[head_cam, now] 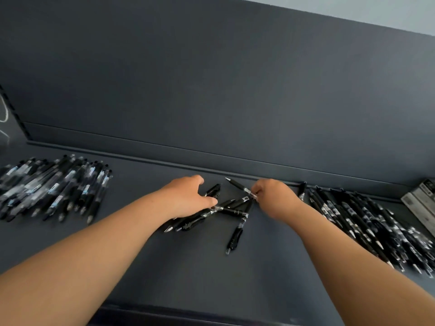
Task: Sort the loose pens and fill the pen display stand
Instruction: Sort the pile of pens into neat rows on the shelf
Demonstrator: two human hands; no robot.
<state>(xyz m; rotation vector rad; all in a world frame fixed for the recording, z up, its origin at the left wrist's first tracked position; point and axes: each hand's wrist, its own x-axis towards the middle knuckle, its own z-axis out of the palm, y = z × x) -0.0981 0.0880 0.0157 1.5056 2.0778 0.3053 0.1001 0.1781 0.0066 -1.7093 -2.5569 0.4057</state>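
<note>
Black loose pens lie crossed on the dark tabletop between the hands. The right hand pinches one pen. The left hand curls over the heap, its grip unclear. Sorted rows flank both hands, their labels too blurred to read.

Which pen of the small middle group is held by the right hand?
The black pen that points toward the back wall. The right hand pinches its clear end; the other middle pens lie flat.
</note>
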